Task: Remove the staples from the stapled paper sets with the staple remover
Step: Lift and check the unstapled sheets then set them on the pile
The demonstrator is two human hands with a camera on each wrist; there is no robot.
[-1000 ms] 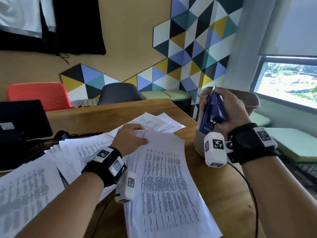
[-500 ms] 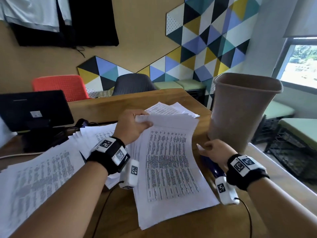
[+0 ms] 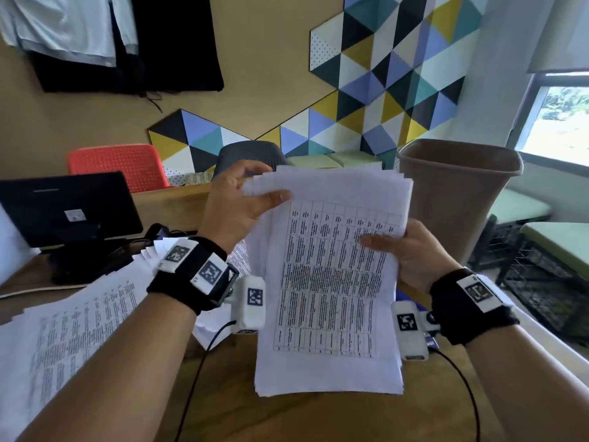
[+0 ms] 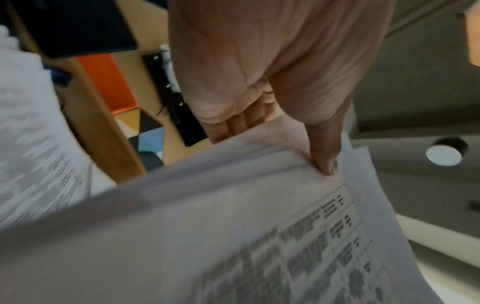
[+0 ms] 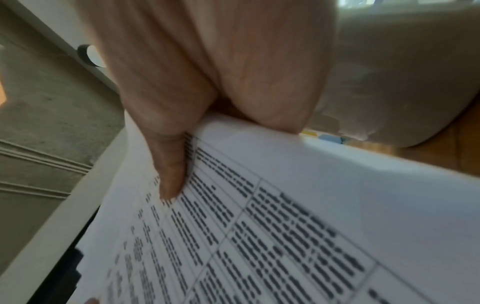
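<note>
A stapled paper set [image 3: 328, 282] with printed tables is held upright above the wooden table [image 3: 318, 416]. My left hand [image 3: 267, 194] pinches its top left corner, thumb in front and fingers behind. My right hand [image 3: 392, 247] grips its right edge, thumb on the front sheet. In the left wrist view the thumb [image 4: 324, 160] presses the fanned sheets [image 4: 233, 236]. The right wrist view shows the thumb [image 5: 171, 174] lying on the print [image 5: 285, 226]. The blue staple remover [image 3: 432, 342] lies on the table under my right wrist, mostly hidden. No staple can be made out.
A brown waste bin [image 3: 459, 193] stands on the table just right of the papers. More printed sheets [image 3: 79, 330] are spread over the table's left side. A black screen [image 3: 63, 208] stands at the far left, with a red chair [image 3: 118, 164] behind the table.
My right hand lowered the blue staple remover from over the bin, left it on the table and took the paper's right edge. My left hand lifted the paper set upright.
</note>
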